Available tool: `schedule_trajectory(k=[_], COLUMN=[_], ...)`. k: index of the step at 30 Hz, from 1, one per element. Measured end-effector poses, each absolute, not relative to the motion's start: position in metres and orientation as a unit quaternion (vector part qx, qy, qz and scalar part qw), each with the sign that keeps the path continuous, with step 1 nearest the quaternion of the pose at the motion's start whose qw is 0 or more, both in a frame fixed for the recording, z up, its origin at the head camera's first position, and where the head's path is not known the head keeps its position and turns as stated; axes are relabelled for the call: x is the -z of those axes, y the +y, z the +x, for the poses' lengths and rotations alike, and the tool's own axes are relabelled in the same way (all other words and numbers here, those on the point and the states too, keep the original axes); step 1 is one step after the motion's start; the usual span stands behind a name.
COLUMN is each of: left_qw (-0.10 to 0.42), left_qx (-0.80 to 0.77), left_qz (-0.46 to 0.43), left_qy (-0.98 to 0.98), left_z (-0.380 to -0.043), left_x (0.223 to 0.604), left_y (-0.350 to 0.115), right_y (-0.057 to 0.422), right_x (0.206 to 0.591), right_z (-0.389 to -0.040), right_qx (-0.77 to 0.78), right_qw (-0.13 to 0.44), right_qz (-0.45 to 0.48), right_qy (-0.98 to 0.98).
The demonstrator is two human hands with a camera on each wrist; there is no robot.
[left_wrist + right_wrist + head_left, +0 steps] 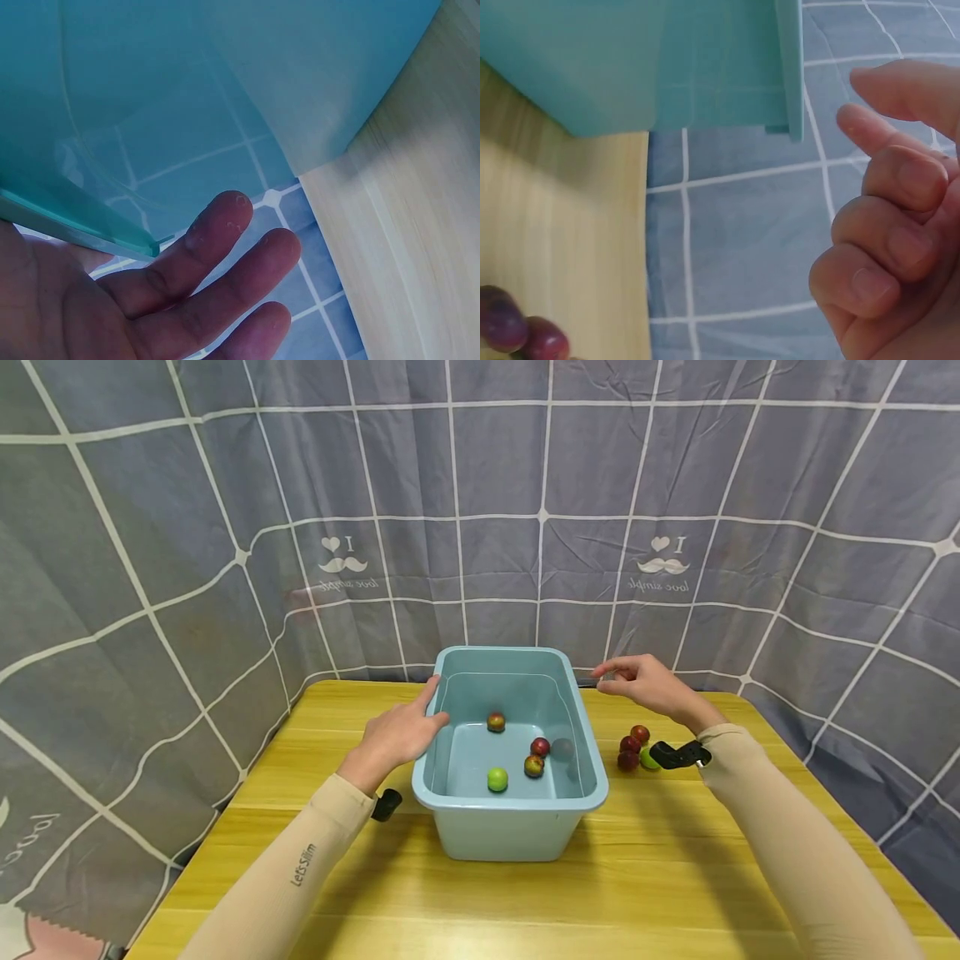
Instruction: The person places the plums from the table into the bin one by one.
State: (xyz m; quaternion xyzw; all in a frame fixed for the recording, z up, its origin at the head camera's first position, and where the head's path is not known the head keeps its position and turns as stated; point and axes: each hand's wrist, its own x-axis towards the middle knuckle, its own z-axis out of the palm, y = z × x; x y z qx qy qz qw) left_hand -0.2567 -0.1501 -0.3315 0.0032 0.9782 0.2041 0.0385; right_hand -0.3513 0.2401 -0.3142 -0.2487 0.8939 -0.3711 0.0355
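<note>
A light blue plastic bin (498, 803) stands on the wooden table. On its floor lie a round green fruit (497, 779), a dark red fruit (540, 747) and two red-and-yellow fruits (496, 722). My left hand (397, 732) rests at the bin's left rim, thumb over the edge; its other fingers (247, 277) extend loosely outside the wall. Off the right rim near the far corner hovers my right hand (648, 683). Its thumb and index finger are apart with nothing visible between them, and the remaining fingers (859, 285) are loosely bent.
Right of the bin, below my right wrist, several red fruits (628, 761) cluster with a green fruit (649, 758). A grey curtain (502, 560) with white grid lines hangs behind the table's (337, 735) far edge and around its sides.
</note>
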Motion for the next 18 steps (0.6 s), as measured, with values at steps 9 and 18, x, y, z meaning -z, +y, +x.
schedule_trajectory(k=[9,18], left_qw=[0.039,0.040], left_qx=[-0.205,-0.211], left_qz=[0.003,0.005], left_qy=[0.978,0.977], left_z=[-0.256,-0.256], left_x=[0.331,0.332], left_y=[-0.150,-0.150], right_y=[0.268,0.287], right_x=[0.337,0.362], right_z=[-0.341,-0.335], right_qx=[0.451,0.506], right_qw=[0.044,0.053], right_qz=[-0.221,-0.201], right_qy=[0.864,0.837])
